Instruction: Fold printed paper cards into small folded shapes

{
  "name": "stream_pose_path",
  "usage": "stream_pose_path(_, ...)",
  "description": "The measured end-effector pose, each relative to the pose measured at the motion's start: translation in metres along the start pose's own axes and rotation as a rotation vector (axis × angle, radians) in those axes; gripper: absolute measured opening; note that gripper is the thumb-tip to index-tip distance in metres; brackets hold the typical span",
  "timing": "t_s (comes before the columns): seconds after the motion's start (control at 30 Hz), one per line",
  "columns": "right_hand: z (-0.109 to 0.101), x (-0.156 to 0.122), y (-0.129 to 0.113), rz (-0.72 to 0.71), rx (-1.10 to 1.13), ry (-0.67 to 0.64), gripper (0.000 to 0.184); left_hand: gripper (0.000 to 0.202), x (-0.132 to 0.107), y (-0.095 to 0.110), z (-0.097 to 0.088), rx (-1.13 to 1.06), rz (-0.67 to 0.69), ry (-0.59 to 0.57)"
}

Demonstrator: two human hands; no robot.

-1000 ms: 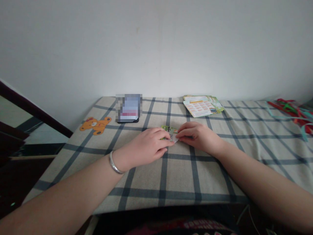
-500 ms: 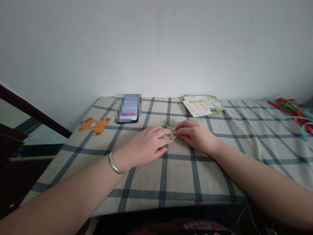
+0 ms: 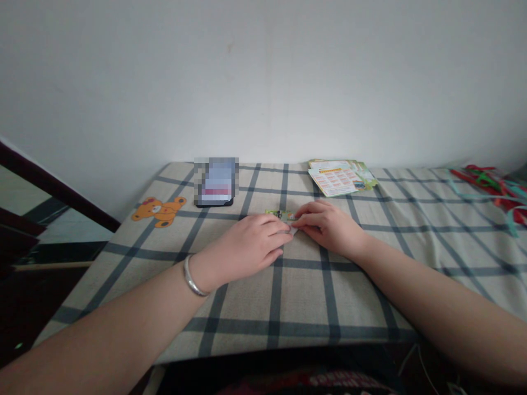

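A small piece of printed paper (image 3: 284,215), green along its far edge with a pale part in front, lies on the checked tablecloth between my hands. My left hand (image 3: 257,241), a silver bangle on its wrist, rests over the paper's near left side. Its fingers are stretched out on the paper, and the thumb is apart from them. At the paper's right edge my right hand (image 3: 323,222) has thumb and forefinger pinched shut on it. My fingers hide much of the paper, so how it is folded I cannot tell.
Behind my left hand lies a phone (image 3: 216,184), its screen blurred. A flat orange teddy bear figure (image 3: 158,211) is left of it. Printed cards (image 3: 340,180) are stacked near the wall (image 3: 272,82). Red, green and teal ribbons (image 3: 494,189) lie at the far right of the tablecloth (image 3: 304,296).
My left fingers have slid slightly forward and right over the paper, covering the pale patch with dark print that showed before. My right hand has hardly moved.
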State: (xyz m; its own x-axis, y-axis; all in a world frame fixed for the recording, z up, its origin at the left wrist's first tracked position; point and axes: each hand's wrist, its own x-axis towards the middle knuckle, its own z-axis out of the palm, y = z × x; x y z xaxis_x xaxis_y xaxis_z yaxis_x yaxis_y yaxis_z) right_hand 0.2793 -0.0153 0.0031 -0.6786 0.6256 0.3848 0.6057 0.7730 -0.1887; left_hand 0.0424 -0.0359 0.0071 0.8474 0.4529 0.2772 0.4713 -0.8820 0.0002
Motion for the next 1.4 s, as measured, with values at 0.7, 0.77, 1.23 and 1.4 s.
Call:
stream_pose_path(0.7,-0.019,-0.008,-0.020,-0.084,-0.163,-0.105,0.023,0.023,0.003,0.009,-0.003,0.109,-0.034,-0.018)
stream_pose_path(0.77,-0.019,-0.007,-0.021,-0.087,-0.180,-0.108,0.024,0.022,0.003,0.011,-0.004,0.114,-0.037,-0.026)
stream_pose_path(1.23,-0.019,-0.008,-0.021,0.006,-0.218,-0.146,0.018,0.018,0.006,0.014,-0.008,0.111,-0.041,-0.054)
stream_pose_path(1.4,-0.018,-0.009,-0.017,0.045,-0.196,-0.170,0.016,0.022,0.005,0.013,-0.008,0.103,-0.038,-0.056)
